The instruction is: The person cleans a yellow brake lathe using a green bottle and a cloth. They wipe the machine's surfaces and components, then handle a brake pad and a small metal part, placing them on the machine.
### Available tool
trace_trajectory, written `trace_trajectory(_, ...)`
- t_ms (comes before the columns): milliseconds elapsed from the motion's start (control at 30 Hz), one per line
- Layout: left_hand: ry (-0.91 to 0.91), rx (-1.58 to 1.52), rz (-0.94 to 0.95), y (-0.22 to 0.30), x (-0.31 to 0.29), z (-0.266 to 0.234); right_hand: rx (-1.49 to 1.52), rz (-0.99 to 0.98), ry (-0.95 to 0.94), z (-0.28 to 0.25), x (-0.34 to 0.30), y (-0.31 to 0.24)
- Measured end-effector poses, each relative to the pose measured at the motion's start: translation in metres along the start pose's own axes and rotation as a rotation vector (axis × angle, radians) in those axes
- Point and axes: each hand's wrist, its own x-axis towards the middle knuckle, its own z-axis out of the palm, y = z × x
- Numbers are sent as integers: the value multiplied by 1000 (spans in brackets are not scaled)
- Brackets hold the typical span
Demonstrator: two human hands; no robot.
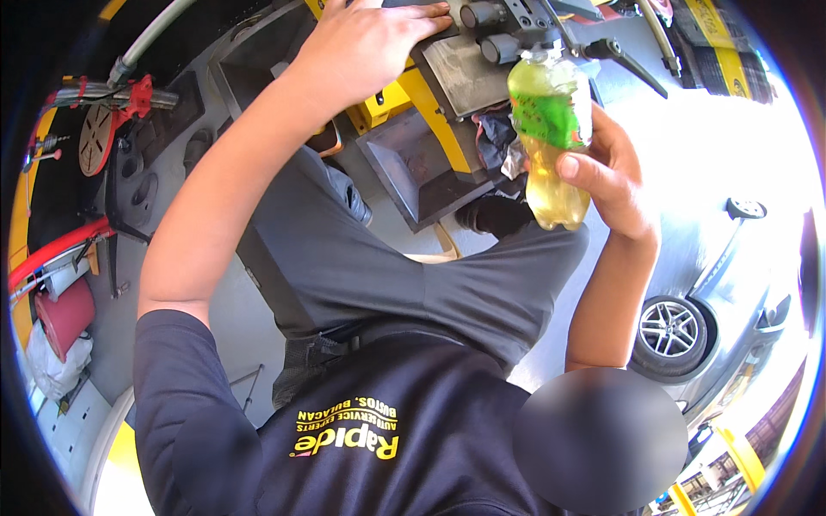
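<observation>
Gripping hand: The right hand was wrapped around the lower part of a bottle, its thumb across the front.
Bottle: Clear plastic with a green label and yellowish liquid, it was held above the right knee, its neck overlapping a dark machine fitting in view; whether they touched could not be told.
Left hand: The left hand lay at the upper edge, partly cut off, fingers stretched toward a pair of black cylinders; whether it grasped anything could not be told.
Machine: A grey metal plate, a yellow frame and a black tray showed between the arms.
Clothing: The person wore grey trousers and a dark shirt.
Car: A silver car with a spoked wheel stood at right.
</observation>
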Motion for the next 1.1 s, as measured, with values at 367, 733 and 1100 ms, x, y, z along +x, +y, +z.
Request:
trace_trajectory(367,107,97,-16,66,-34,17,-316,119,170,-17,-12,8)
trace_trajectory(733,140,5,-59,88,-35,26,-246,161,136,-18,-13,3)
trace_trajectory(1100,195,28,-90,95,-22,35,-185,117,134,-17,-15,4)
